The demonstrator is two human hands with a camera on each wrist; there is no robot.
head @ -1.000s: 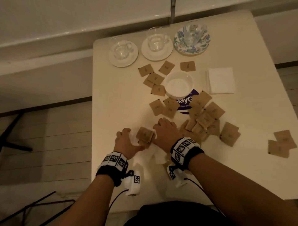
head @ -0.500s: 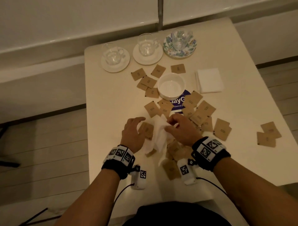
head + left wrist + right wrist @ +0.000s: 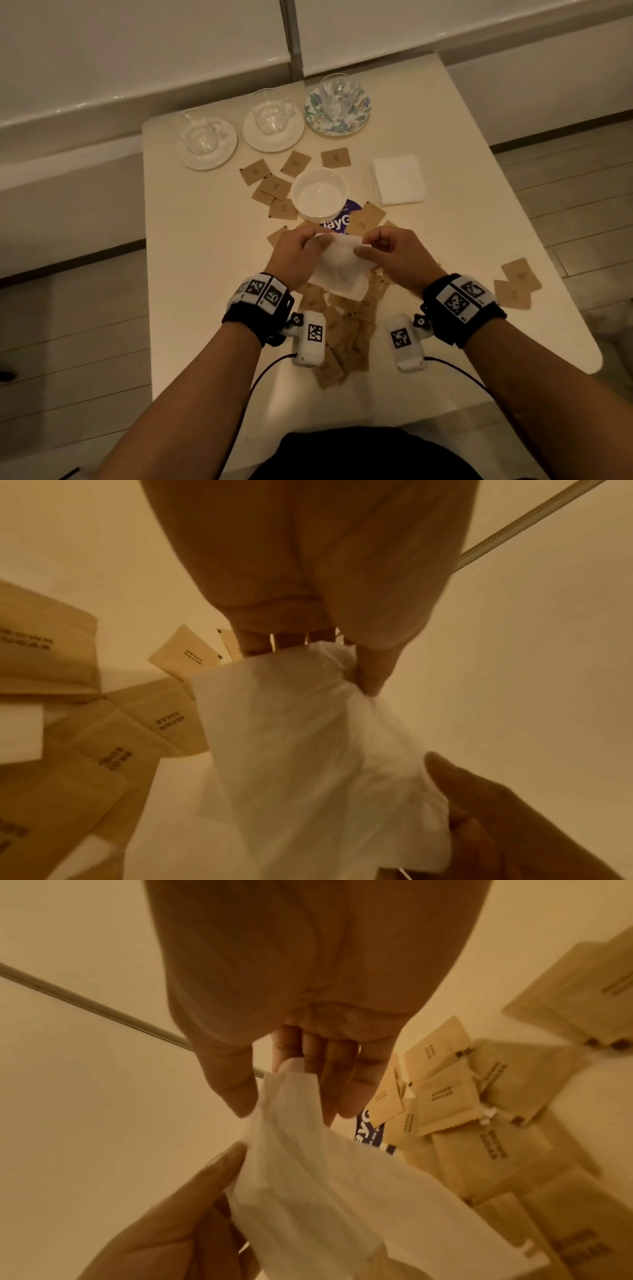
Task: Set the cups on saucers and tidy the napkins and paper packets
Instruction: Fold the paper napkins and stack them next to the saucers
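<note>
A crumpled white napkin hangs above the table, held at its top edge by both hands. My left hand pinches its left corner, thumb against fingers; the napkin shows close up in the left wrist view. My right hand pinches the right corner, and the napkin appears again in the right wrist view. Brown sugar packets lie scattered under and around my hands. Three glass cups stand on saucers along the far edge. A folded napkin stack lies at the right.
A white bowl stands mid-table, partly over a purple round sticker. Two packets lie near the table's right edge. The table's near edge is by my body; floor lies left of the table.
Both hands lifted the napkin off the packet pile and now hold it spread between them above the table. The packets that lay on it have dropped onto the table.
</note>
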